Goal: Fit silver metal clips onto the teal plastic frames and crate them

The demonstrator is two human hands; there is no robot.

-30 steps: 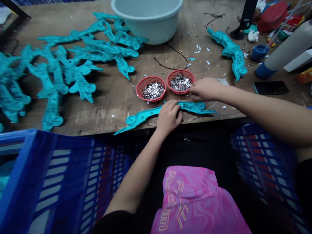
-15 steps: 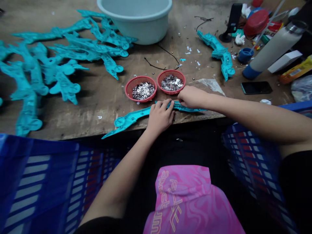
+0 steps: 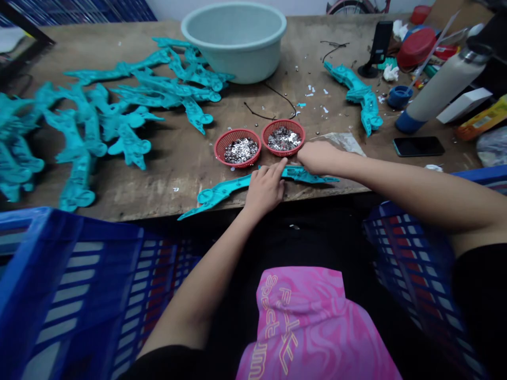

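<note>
A long teal plastic part (image 3: 222,192) lies along the near edge of the wooden table (image 3: 174,163). My left hand (image 3: 264,188) presses down on its middle with the fingers curled over it. My right hand (image 3: 317,157) rests on the part's right end, fingers bent and pinched at something too small to make out. Just behind the hands stand two small red baskets, the left one (image 3: 237,147) and the right one (image 3: 283,137), both filled with small shiny metal pieces.
Many more teal parts (image 3: 119,113) lie spread over the left of the table, a few (image 3: 358,95) at the right. A pale green basin (image 3: 234,38) stands at the back. A phone (image 3: 419,146), a bottle (image 3: 439,89) and clutter sit far right. Blue crates (image 3: 79,285) flank my lap.
My right hand came back from the right red basket to the right end of the teal part. My left hand stayed on the part's middle. The camera view shifted slightly.
</note>
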